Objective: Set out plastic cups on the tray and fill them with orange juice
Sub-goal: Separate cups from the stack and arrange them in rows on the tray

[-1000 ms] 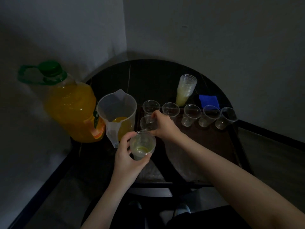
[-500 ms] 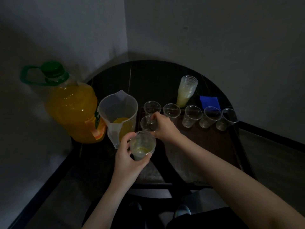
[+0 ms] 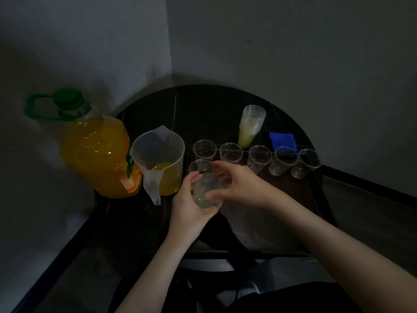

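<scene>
right hand (image 3: 239,186) off the tray's near cup (image 3: 200,166), now gripping the stacked cups (image 3: 206,192) in left hand (image 3: 191,206)

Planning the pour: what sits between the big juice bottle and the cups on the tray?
Head view: the measuring jug, partly filled with juice, between juice bottle and cups.

Six clear plastic cups (image 3: 230,152) stand empty on a dark rectangular tray (image 3: 300,188); a seventh clear cup (image 3: 206,192) is held above it

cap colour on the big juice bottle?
Green, matching its carry handle; the bottle cap shows clearly in the head view.
</scene>
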